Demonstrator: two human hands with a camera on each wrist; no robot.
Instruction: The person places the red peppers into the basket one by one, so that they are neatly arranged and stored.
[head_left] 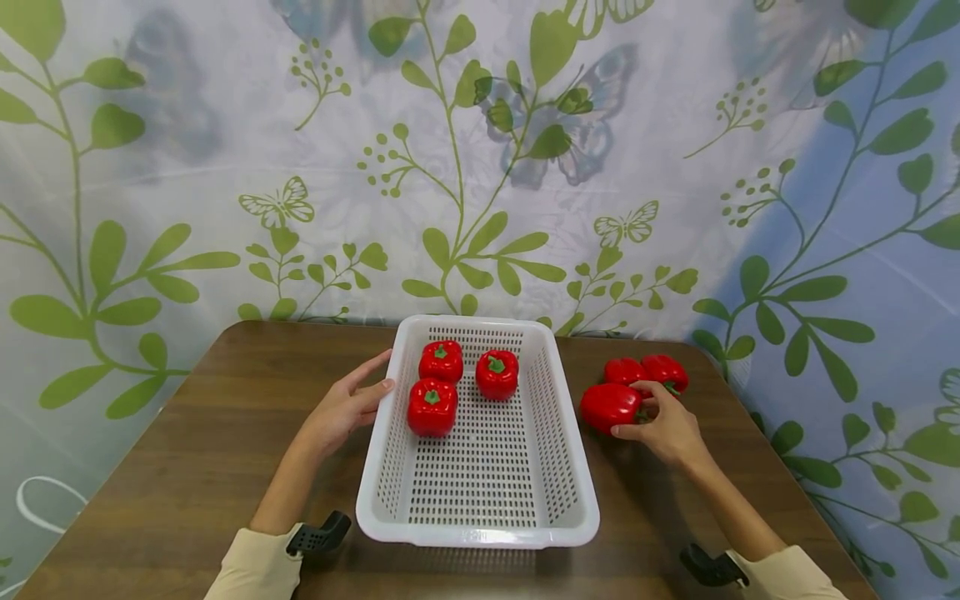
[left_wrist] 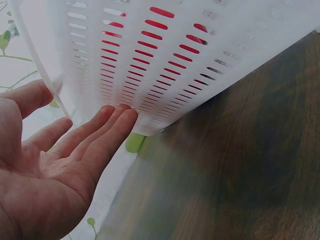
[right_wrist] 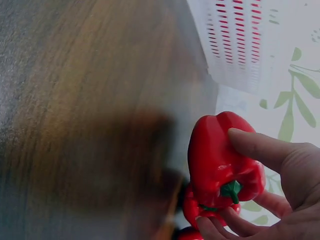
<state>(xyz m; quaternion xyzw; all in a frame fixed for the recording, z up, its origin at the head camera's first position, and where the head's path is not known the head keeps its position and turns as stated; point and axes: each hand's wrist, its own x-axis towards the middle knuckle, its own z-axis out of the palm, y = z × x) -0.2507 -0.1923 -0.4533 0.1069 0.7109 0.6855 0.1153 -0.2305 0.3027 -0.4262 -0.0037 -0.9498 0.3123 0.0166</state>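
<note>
A white perforated plastic basket [head_left: 480, 535] stands in the middle of the table, with three red bell peppers [head_left: 432, 408] upright toward its far end. My left hand [head_left: 339, 414] is at the basket's left side, thumb near the rim and fairly straight fingers [left_wrist: 102, 135] against the outer wall. To the right of the basket, my right hand [head_left: 670, 431] grips a red bell pepper [head_left: 609, 407] lying sideways. In the right wrist view, the thumb presses on this pepper's [right_wrist: 215, 155] side and its green stem shows. Two more red bell peppers [head_left: 663, 371] lie just behind it.
The brown wooden table [head_left: 172, 492] runs up to a hanging cloth [head_left: 315, 150] printed with green leaves and butterflies. A white cord loop [head_left: 45, 504] shows at the left edge. Dark bands [head_left: 318, 536] sit at both cuffs.
</note>
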